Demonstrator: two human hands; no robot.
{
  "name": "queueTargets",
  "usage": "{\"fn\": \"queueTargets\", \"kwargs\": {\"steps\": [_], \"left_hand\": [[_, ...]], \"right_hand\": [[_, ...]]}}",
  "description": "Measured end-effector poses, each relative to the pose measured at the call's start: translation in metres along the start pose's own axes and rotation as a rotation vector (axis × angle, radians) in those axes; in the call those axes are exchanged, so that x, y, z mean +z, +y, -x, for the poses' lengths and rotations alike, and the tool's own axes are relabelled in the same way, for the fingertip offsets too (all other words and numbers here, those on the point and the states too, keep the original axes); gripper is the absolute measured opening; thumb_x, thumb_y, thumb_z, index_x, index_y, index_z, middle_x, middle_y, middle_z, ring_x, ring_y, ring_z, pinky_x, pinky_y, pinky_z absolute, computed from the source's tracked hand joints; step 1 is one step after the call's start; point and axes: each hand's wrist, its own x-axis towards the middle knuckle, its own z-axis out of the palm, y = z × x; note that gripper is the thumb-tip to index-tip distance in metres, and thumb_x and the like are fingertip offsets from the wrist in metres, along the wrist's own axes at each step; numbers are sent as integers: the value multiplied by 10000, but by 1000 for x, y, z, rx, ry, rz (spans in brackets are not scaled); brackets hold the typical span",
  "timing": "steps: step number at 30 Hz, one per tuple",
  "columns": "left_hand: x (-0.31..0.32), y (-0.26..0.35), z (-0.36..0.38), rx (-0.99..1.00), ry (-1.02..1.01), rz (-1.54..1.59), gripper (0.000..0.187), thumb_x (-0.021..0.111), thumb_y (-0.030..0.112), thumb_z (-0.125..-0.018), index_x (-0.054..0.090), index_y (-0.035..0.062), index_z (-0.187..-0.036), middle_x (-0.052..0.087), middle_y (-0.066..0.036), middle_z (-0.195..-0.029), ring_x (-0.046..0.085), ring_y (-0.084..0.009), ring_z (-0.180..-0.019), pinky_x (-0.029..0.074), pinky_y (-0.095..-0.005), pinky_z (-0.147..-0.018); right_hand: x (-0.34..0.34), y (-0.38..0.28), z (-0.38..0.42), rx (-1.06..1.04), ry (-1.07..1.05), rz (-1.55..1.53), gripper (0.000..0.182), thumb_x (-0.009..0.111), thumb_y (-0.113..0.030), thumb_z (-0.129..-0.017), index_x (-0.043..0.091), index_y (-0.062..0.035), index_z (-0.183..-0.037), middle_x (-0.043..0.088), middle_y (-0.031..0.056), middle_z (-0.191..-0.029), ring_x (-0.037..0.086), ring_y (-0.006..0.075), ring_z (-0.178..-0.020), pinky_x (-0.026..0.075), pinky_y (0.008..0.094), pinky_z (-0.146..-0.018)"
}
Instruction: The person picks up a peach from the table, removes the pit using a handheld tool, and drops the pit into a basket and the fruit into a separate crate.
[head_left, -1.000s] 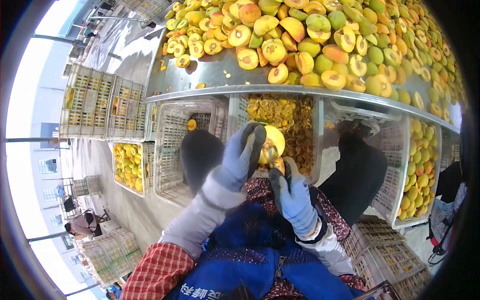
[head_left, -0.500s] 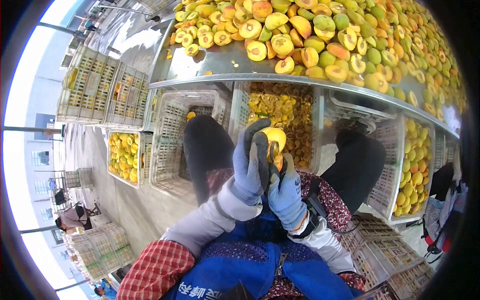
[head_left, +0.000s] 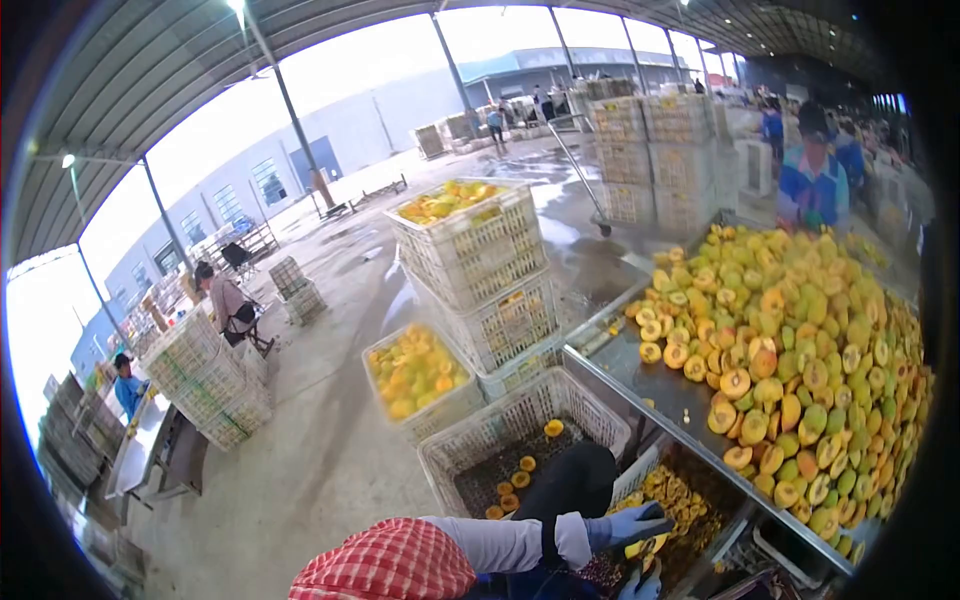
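Head view: you're leaning over the work with both gloved hands low in the frame, close together near the crate of cut pieces.
Left hand: your left hand is grasping the yellow fruit, dark-coated fingers curled over its top; the underside of that hold is hidden.
Right hand: your right hand is just below, cut off by the bottom of the frame, so its grip I cannot tell.
Fruit: right there between your two hands, touching the left one, yellow flesh showing.
Knee: your dark-clad knee pokes up between the crate of cut pieces and the grey crate, which has a few fruit halves scattered on its floor.
Metal table: on the right of the view, the metal table carries a big heap of fruit, green, yellow and orange, many of them halved.
Crates beyond: a crate stack stands behind the grey one, its top filled with fruit, and a lower crate, also full, sits beside it.
People: one person is behind the heap, another sits off to the left, and a third is at a long bench.
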Motion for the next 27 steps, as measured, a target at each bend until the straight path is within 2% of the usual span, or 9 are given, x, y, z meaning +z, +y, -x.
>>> {"fn": "queueTargets", "kwargs": {"steps": [5, 8, 11, 15, 18, 22, 23, 25, 27], "left_hand": [[9, -37, -5, 7, 69, 137, 412, 570, 406, -852, 572, 37, -1037, 606, -44, -901, 529, -141, -819, 416, -280, -745], [18, 8, 18, 5, 130, -61, 386, 562, 380, -853, 596, 36, -1023, 630, -89, -912, 571, -184, -826, 437, -308, -755], [24, 27, 30, -49, 147, -112, 363, 555, 353, -855, 593, 28, -1014, 625, -123, -925, 583, -227, -856, 439, -321, -774], [32, 35, 38, 44, 242, -235, 322, 562, 306, -845, 588, 25, -1002, 612, -150, -946, 581, -291, -910, 438, -337, -806], [35, 34, 38, 111, 248, -296, 300, 572, 260, -833, 574, 40, -1037, 596, -151, -1000, 569, -294, -948, 441, -346, -827], [35, 56, 42, 390, 203, -378, 272, 596, 177, -794, 560, 61, -1037, 580, -143, -1002, 558, -310, -958, 452, -363, -820], [33, 67, 44, 467, 143, -439, 258, 609, 134, -762, 570, 60, -1006, 581, -147, -951, 564, -329, -912, 461, -372, -778], [36, 72, 43, 542, 115, -369, 265, 609, 59, -716, 575, 35, -977, 575, -156, -895, 580, -336, -834, 474, -363, -720], [30, 72, 32, 599, -31, -405, 281, 601, 37, -709, 579, 16, -988, 567, -155, -863, 586, -327, -803, 481, -337, -713]], "right_hand": [[22, 18, 5, 203, -116, -91, 579, 446, -441, -853, 375, -66, -1288, 579, 300, -979, 591, 415, -862, 466, 474, -746], [245, 279, 73, -125, 22, 652, 589, 459, -416, -856, 384, 4, -1261, 597, 293, -904, 582, 448, -800, 475, 479, -688], [28, 30, 6, 17, -150, 19, 572, 455, -409, -858, 392, -2, -1255, 601, 287, -903, 584, 451, -792, 473, 481, -686], [65, 64, 29, 121, -165, -78, 593, 465, -436, -853, 381, -34, -1281, 580, 295, -991, 583, 426, -873, 463, 464, -755], [74, 68, 41, 225, -109, -306, 726, 519, -513, -817, 321, -49, -1340, 468, 303, -1194, 498, 365, -1091, 394, 401, -914], [30, -4, 44, 649, -154, -1712, 450, 425, -112, -928, 287, -96, -1356, 454, 95, -1248, 516, 184, -1020, 467, 301, -823], [10, -16, 51, 755, -47, -1669, 450, 425, -112, -928, 287, -96, -1356, 454, 95, -1248, 516, 184, -1020, 467, 301, -823], [-26, -39, 33, 863, -538, -1668, 204, 422, -375, -929, 486, -192, -990, 450, -18, -706, 377, 112, -468, 315, 221, -413], [-47, -53, 24, 801, -593, -1824, 289, 402, -447, -923, 482, -169, -917, 408, -43, -605, 321, 90, -409, 268, 197, -373]]}}
